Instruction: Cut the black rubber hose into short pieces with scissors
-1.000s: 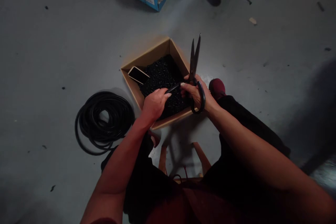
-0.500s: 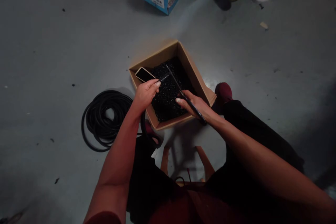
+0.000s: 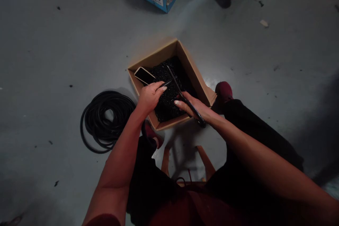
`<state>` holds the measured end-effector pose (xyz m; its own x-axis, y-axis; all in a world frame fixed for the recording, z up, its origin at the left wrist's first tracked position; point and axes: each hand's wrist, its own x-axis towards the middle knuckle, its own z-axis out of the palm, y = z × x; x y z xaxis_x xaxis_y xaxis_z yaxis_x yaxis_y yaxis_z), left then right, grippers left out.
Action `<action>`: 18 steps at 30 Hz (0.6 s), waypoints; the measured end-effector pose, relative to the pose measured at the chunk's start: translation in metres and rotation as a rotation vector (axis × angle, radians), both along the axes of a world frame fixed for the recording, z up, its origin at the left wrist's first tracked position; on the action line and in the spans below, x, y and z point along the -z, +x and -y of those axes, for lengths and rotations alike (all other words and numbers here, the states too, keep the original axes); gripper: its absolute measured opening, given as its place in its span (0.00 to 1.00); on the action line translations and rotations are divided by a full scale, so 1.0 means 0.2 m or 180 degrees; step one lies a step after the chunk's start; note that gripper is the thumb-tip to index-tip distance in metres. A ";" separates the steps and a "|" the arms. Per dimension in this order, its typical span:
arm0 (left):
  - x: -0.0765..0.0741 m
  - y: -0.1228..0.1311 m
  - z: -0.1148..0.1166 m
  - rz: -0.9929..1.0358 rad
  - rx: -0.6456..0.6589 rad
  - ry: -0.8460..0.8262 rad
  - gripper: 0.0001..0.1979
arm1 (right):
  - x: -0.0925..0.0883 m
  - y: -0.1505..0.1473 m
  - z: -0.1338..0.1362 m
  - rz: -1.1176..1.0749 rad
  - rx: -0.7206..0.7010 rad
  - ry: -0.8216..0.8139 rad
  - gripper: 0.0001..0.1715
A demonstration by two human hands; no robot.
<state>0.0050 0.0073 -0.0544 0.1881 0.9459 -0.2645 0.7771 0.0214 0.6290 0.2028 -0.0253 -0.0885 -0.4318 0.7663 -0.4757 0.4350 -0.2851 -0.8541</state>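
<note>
Lowered from their upright position, the shears (image 3: 176, 85) are held with blades closed over the cardboard box (image 3: 191, 73), clamped in the right hand (image 3: 193, 107). A short black corrugated tube (image 3: 166, 83) is gripped by the left hand (image 3: 149, 97) above heaped black tube pieces (image 3: 166, 74), near a phone (image 3: 144, 75). A coiled black hose (image 3: 106, 120) lies on the floor (image 3: 53, 77) beside the box.

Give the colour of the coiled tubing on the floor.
The coiled tubing is black, best seen in the head view.

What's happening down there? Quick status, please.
Left hand gripping a black ribbed tube. Right hand on black-handled scissors, blades over a cardboard box of black bits. Phone in the box.
</note>
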 end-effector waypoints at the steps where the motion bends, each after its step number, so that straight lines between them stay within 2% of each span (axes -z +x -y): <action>1: 0.00 0.00 0.00 -0.0025 0.0042 0.0020 0.17 | 0.00 0.00 0.00 -0.0010 -0.0003 0.0001 0.30; 7: 0.01 0.00 0.00 -0.0097 0.0145 0.0018 0.17 | -0.01 0.00 -0.01 0.0036 -0.0033 -0.0080 0.30; 13: 0.02 0.00 0.01 -0.0200 0.0207 0.0012 0.18 | -0.03 -0.01 -0.01 0.0262 -0.0030 -0.0110 0.23; 18: 0.03 0.00 0.01 -0.0238 0.0283 -0.0075 0.17 | -0.01 -0.04 0.03 0.0340 0.0227 -0.0157 0.18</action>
<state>0.0043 0.0052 -0.0609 0.2498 0.9197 -0.3029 0.8213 -0.0355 0.5694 0.1954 -0.0303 -0.0873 -0.3220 0.7677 -0.5540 0.5001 -0.3589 -0.7881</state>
